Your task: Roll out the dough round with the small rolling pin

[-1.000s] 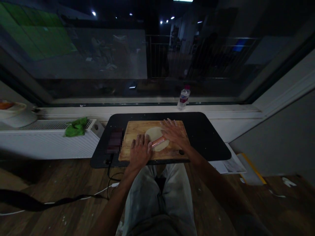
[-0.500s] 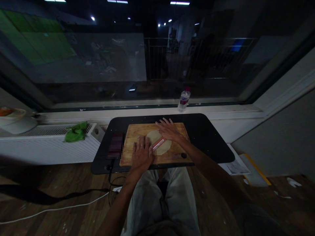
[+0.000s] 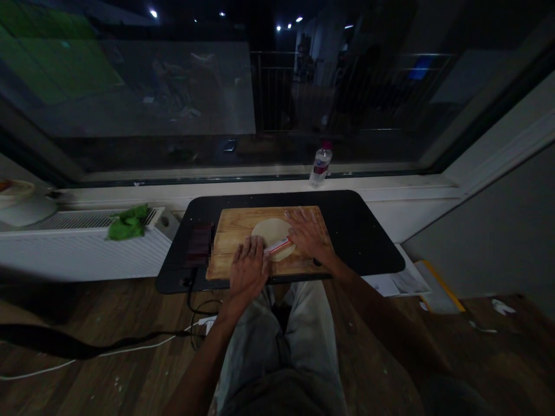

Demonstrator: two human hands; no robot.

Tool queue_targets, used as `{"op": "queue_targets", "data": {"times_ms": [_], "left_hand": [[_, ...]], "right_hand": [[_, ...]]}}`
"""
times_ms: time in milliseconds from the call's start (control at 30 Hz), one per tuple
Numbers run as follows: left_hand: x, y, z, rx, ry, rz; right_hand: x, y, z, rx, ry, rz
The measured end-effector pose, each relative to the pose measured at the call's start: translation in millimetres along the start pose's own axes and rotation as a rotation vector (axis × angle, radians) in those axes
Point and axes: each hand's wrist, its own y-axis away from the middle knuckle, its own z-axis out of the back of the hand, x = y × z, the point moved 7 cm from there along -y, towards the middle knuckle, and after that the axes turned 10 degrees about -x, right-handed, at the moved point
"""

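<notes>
A flat round of pale dough (image 3: 265,229) lies on a wooden cutting board (image 3: 236,218). Across its near half runs a slim red-and-white stick (image 3: 278,245), slanting up to the right. My left hand (image 3: 249,266) rests palm down over the stick's lower left end, fingers stretched out. Over the upper right end lies my right hand (image 3: 307,234), flat with fingers spread, whitish at the tips. Both palms hide the stick's ends and part of the dough's edge.
The board is on a small black table (image 3: 359,231). A dark, pixelated rectangular object (image 3: 200,245) with a cable lies left of the board. Behind stands a water bottle (image 3: 321,164) on the windowsill. A green cloth (image 3: 129,222) hangs on the radiator (image 3: 87,248).
The stick has shifted toward me over the dough, baring more of its far side. My right hand has moved nearer and rightward. The whole view has moved slightly.
</notes>
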Motion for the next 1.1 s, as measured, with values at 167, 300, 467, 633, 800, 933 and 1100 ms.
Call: {"op": "queue_targets", "data": {"times_ms": [167, 300, 467, 633, 800, 933, 1100], "left_hand": [[0.5, -0.5, 0.1, 0.002, 0.006, -0.004], [3.9, -4.6, -1.7, 0.009, -0.006, 0.008], [11.1, -13.2, -9.6, 0.035, -0.015, 0.02], [18.7, -22.8, -18.1, 0.001, 0.01, 0.022], [24.6, -35.7, -23.2, -0.054, 0.026, -0.01], [28.9, -49.1, -24.2, -0.051, 0.05, -0.094], [42.2, -76.6, -31.2, 0.024, 0.045, -0.179]], "right_hand": [[2.7, 16.6, 8.7, -0.065, 0.028, -0.044], [3.6, 30.4, 12.5, -0.11, 0.047, -0.092], [7.4, 44.5, 21.7, -0.146, 0.066, -0.179], [13.5, 56.8, 27.6, -0.149, 0.081, -0.259], [17.0, 68.2, 26.8, -0.169, 0.102, -0.351], [19.7, 74.1, 25.0, -0.203, 0.104, -0.396], [24.7, 77.6, 27.4, -0.315, 0.039, -0.332]]}}
